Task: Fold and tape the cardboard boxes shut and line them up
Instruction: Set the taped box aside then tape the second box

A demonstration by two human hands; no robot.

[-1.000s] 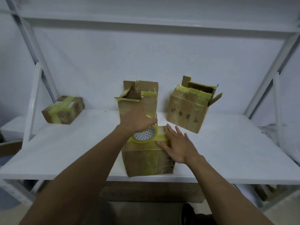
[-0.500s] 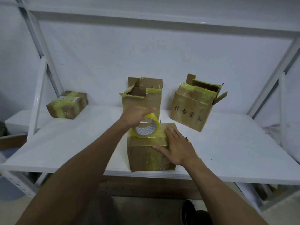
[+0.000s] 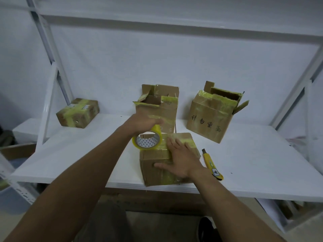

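Observation:
A closed cardboard box point(image 3: 153, 173) stands at the front edge of the white table point(image 3: 262, 163). My right hand point(image 3: 180, 158) lies flat on its top, fingers spread, thumb over the front face. My left hand point(image 3: 143, 124) grips a yellow tape roll point(image 3: 147, 141) at the box's far left corner, with a strip of tape running across the lid. Behind it stands an open box point(image 3: 164, 109) with raised flaps. A second open box point(image 3: 209, 119) with black writing sits at the back right. A taped box point(image 3: 77, 112) rests at the far left.
A yellow utility knife point(image 3: 212, 165) lies on the table just right of the front box. White frame posts point(image 3: 47, 95) rise at the left and right, with a white wall behind. A shoe point(image 3: 206, 229) and floor show below the table edge.
My left hand has drawn the tape roll leftward off the lid toward the box's left corner. My right hand slid forward on the lid. The camera moved closer, and the knife came into view.

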